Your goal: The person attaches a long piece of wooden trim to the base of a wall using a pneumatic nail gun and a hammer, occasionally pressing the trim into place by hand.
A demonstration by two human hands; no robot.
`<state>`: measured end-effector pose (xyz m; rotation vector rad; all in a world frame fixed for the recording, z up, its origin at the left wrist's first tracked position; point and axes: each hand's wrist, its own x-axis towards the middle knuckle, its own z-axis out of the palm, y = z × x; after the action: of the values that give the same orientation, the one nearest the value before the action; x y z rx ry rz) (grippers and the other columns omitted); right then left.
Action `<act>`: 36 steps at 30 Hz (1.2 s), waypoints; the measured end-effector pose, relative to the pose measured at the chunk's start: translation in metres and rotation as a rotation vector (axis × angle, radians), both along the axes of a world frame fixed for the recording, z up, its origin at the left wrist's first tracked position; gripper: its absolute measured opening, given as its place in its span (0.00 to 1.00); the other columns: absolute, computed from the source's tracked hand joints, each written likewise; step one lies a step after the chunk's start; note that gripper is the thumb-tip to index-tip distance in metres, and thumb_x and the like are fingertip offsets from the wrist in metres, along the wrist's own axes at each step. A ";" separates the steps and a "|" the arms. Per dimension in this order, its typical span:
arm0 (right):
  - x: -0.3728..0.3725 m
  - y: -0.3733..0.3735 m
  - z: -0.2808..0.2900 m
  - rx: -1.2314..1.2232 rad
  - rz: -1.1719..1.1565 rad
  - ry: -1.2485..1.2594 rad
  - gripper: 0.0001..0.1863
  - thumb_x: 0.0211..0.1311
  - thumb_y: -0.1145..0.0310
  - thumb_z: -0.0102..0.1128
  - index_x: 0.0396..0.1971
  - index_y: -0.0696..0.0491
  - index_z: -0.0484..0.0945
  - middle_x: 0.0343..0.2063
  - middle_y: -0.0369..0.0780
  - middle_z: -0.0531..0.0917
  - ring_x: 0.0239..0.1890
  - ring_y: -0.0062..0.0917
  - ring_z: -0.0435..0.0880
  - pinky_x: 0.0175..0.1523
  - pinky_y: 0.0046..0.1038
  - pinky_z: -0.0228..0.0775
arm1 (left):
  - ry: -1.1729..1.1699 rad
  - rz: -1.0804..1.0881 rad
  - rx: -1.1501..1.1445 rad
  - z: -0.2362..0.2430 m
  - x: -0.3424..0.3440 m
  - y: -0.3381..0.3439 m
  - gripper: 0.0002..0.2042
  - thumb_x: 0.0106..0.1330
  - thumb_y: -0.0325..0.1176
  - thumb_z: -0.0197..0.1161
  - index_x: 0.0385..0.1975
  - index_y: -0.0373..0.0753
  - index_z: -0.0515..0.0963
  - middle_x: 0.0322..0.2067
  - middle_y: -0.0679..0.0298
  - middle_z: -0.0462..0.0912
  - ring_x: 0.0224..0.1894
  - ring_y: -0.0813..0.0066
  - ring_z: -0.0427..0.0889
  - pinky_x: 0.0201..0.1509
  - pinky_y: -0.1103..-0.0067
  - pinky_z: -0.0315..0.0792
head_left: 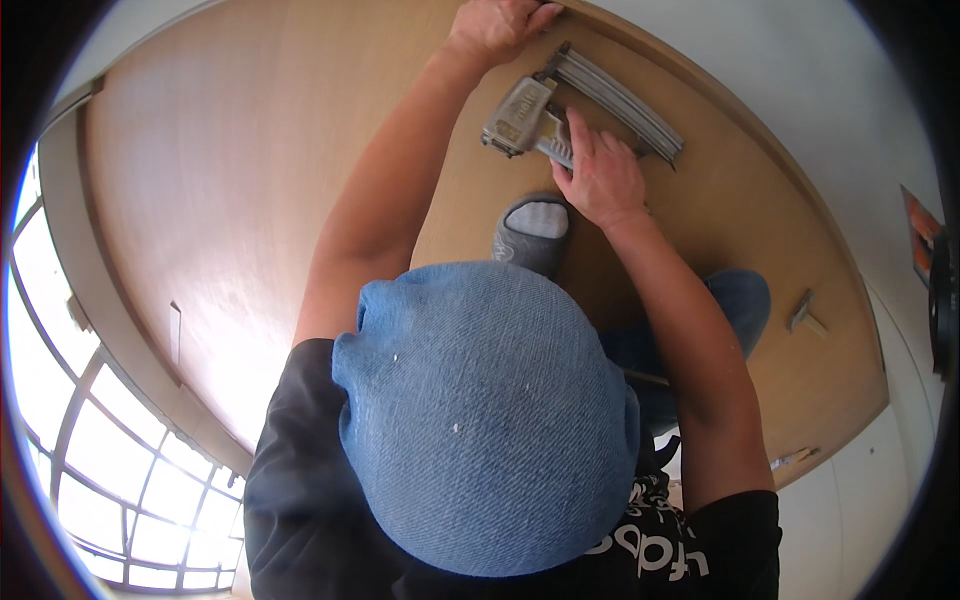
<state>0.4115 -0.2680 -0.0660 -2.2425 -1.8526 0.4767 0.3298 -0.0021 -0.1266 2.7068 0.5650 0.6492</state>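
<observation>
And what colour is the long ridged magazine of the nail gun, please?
The long ridged magazine is silver-grey, seen best in the head view.

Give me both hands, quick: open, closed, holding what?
Left hand: fingers curled beside the wooden panel's edge; cannot tell whether it grips anything.
Right hand: closed around the nail gun's handle, index finger extended.

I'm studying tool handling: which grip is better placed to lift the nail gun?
Probably the right: the right grip is on the nail gun, while the left grip is farther forward on the board, apart from it.
</observation>
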 end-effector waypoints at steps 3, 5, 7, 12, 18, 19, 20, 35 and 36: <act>-0.001 -0.001 -0.002 0.016 0.001 0.018 0.43 0.54 0.57 0.72 0.70 0.53 0.64 0.39 0.41 0.84 0.43 0.37 0.82 0.48 0.41 0.75 | -0.053 0.028 0.134 -0.002 0.003 -0.005 0.15 0.72 0.45 0.64 0.28 0.41 0.81 0.17 0.56 0.80 0.18 0.52 0.81 0.19 0.59 0.72; 0.000 -0.002 -0.004 0.019 0.005 0.016 0.44 0.54 0.57 0.73 0.70 0.53 0.64 0.39 0.41 0.84 0.43 0.36 0.82 0.48 0.40 0.75 | -0.091 0.061 0.239 -0.004 0.006 -0.007 0.16 0.72 0.47 0.63 0.26 0.42 0.82 0.18 0.55 0.82 0.19 0.52 0.81 0.19 0.58 0.72; -0.001 -0.002 -0.005 0.024 0.005 0.017 0.44 0.54 0.57 0.73 0.70 0.53 0.64 0.38 0.41 0.84 0.43 0.36 0.82 0.48 0.40 0.75 | 0.119 0.031 0.071 0.004 0.005 -0.009 0.20 0.72 0.51 0.62 0.23 0.43 0.82 0.23 0.55 0.85 0.21 0.51 0.84 0.22 0.56 0.75; 0.000 -0.002 -0.005 0.044 0.001 0.029 0.45 0.54 0.56 0.73 0.71 0.53 0.64 0.37 0.40 0.84 0.43 0.35 0.82 0.49 0.39 0.75 | 0.284 0.144 -0.157 0.036 0.007 -0.016 0.24 0.72 0.58 0.58 0.25 0.44 0.85 0.25 0.54 0.87 0.26 0.50 0.87 0.29 0.57 0.80; 0.000 -0.002 -0.005 0.045 0.000 0.027 0.45 0.54 0.59 0.72 0.71 0.54 0.62 0.38 0.42 0.84 0.42 0.39 0.81 0.48 0.42 0.75 | 0.573 0.250 -0.137 0.055 0.030 -0.030 0.32 0.72 0.64 0.52 0.23 0.41 0.86 0.25 0.51 0.88 0.31 0.52 0.89 0.36 0.59 0.83; 0.000 -0.002 -0.005 0.046 0.001 0.029 0.45 0.54 0.59 0.72 0.71 0.54 0.62 0.38 0.42 0.84 0.42 0.39 0.81 0.48 0.42 0.75 | 0.579 0.246 -0.101 0.053 0.031 -0.032 0.33 0.73 0.65 0.51 0.22 0.40 0.86 0.26 0.50 0.88 0.32 0.53 0.90 0.37 0.60 0.83; 0.000 -0.003 -0.004 0.044 -0.003 0.033 0.45 0.54 0.59 0.72 0.71 0.54 0.63 0.38 0.42 0.84 0.42 0.39 0.81 0.48 0.42 0.75 | 0.581 0.248 -0.100 0.051 0.032 -0.034 0.33 0.73 0.65 0.51 0.22 0.40 0.86 0.26 0.50 0.88 0.32 0.53 0.90 0.37 0.60 0.83; 0.000 -0.003 -0.001 0.025 0.004 0.002 0.47 0.54 0.59 0.73 0.71 0.57 0.60 0.37 0.43 0.83 0.41 0.39 0.82 0.47 0.42 0.76 | 0.627 0.293 -0.158 0.044 0.036 -0.032 0.32 0.72 0.66 0.51 0.28 0.42 0.89 0.30 0.52 0.89 0.35 0.53 0.90 0.40 0.60 0.83; 0.000 -0.003 0.000 0.041 0.001 0.006 0.47 0.54 0.60 0.73 0.72 0.57 0.60 0.38 0.43 0.84 0.41 0.39 0.82 0.47 0.42 0.76 | 0.624 0.308 -0.132 0.044 0.035 -0.032 0.32 0.72 0.66 0.51 0.29 0.43 0.90 0.30 0.52 0.89 0.35 0.54 0.90 0.40 0.60 0.83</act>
<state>0.4116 -0.2712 -0.0664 -2.2117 -1.8432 0.4414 0.3644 -0.0336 -0.0828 2.6886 1.1393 -0.1939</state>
